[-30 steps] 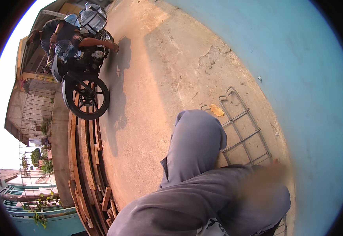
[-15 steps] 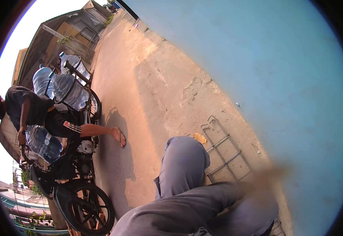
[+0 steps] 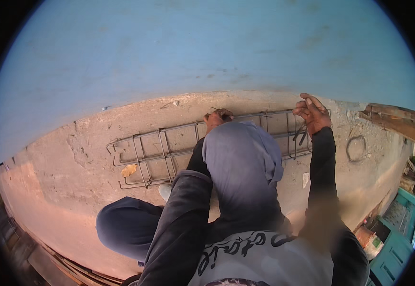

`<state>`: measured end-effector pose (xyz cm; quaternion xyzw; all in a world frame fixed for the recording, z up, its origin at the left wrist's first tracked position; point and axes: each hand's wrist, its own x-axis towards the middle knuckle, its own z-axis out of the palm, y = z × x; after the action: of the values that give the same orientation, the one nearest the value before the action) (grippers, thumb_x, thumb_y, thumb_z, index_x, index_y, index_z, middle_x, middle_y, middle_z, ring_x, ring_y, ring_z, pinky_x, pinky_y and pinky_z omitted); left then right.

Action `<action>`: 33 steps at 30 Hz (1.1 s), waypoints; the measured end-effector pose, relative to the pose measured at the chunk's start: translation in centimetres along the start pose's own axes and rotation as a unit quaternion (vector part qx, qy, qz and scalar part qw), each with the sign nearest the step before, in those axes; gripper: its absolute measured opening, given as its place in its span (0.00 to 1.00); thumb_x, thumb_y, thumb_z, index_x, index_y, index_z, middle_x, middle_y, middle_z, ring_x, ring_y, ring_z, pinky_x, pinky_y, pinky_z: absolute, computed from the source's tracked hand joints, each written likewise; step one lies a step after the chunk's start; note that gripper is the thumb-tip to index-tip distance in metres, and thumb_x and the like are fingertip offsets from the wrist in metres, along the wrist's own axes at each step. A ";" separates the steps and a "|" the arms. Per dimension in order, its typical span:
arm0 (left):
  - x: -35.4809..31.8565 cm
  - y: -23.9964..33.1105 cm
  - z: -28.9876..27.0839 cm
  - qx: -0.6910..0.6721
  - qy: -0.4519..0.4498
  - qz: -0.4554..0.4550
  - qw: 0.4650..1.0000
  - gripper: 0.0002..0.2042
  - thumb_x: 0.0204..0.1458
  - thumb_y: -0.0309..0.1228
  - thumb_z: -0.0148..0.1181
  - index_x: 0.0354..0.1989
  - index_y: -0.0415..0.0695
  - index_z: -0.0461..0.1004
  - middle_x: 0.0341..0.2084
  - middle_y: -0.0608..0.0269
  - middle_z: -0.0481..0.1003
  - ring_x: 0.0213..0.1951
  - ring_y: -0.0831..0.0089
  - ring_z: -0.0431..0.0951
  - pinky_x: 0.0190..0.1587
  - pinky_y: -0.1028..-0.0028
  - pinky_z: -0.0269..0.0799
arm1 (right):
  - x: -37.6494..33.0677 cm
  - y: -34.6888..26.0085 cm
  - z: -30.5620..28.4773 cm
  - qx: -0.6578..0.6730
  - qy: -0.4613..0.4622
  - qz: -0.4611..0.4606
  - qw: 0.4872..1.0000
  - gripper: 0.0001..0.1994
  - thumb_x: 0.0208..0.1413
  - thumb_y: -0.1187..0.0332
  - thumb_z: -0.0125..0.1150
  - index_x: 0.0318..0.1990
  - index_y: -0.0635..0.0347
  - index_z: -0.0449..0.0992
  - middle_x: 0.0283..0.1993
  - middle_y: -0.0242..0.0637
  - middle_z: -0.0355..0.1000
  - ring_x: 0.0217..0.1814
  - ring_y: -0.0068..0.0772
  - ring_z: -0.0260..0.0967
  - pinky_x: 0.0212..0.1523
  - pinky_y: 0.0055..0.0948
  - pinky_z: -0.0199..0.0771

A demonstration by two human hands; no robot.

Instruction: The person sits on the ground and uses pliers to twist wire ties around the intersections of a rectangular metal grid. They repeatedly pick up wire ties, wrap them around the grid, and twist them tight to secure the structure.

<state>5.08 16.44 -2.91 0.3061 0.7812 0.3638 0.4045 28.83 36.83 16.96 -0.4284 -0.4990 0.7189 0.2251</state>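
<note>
View, change: my head has swung off the street and the person on the motorbike, gone from frame; the work now fills the centre.

Rebar cage (image 3: 169, 152): long ladder of steel bars and stirrups, lying on the concrete ground (image 3: 74, 190) along the foot of the blue wall (image 3: 193, 47), running from centre left to upper right.

Left hand (image 3: 218, 119): centre, just above my raised knee (image 3: 238, 148), curled on the cage's top bar; knee hides the fingers, so grip probably closed, I cannot tell.

Right hand (image 3: 313, 113): upper right, fingers bunched, pinching at a stirrup near the cage's right end, perhaps tie wire.

Wire coil (image 3: 356, 148): on the ground, right of the cage.

Meaning: both hands are back on the cage.
</note>
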 end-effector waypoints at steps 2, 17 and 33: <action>-0.1 0.5 0.0 0.001 0.002 0.004 1.000 0.07 0.48 0.35 0.68 0.36 0.52 0.84 0.31 0.67 0.83 0.40 0.70 0.77 0.60 0.65 0.46 | -1.7 -0.9 -4.3 -0.053 0.142 -0.044 0.988 0.17 0.62 0.65 0.61 0.55 0.62 0.75 0.34 0.38 0.78 0.33 0.31 0.78 0.38 0.33 0.81; -0.8 -0.3 -0.4 0.020 -0.012 -0.003 1.000 0.08 0.50 0.37 0.69 0.37 0.52 0.83 0.34 0.66 0.82 0.39 0.72 0.78 0.60 0.67 0.45 | -1.1 18.6 -15.3 -0.583 0.016 0.111 0.804 0.26 0.43 0.63 0.76 0.49 0.65 0.72 0.34 0.42 0.77 0.30 0.38 0.77 0.29 0.39 0.77; -2.0 -1.1 -1.1 -0.064 0.023 0.086 0.994 0.13 0.57 0.31 0.59 0.50 0.47 0.76 0.40 0.63 0.81 0.44 0.67 0.79 0.64 0.62 0.49 | -9.8 4.1 -1.6 -0.127 -0.015 0.247 0.960 0.20 0.51 0.74 0.52 0.53 0.59 0.70 0.29 0.33 0.69 0.28 0.29 0.67 0.31 0.32 0.68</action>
<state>4.88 13.89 -2.56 0.3374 0.7359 0.4538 0.3723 35.82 28.72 16.86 -0.5525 -0.4684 0.6891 -0.0237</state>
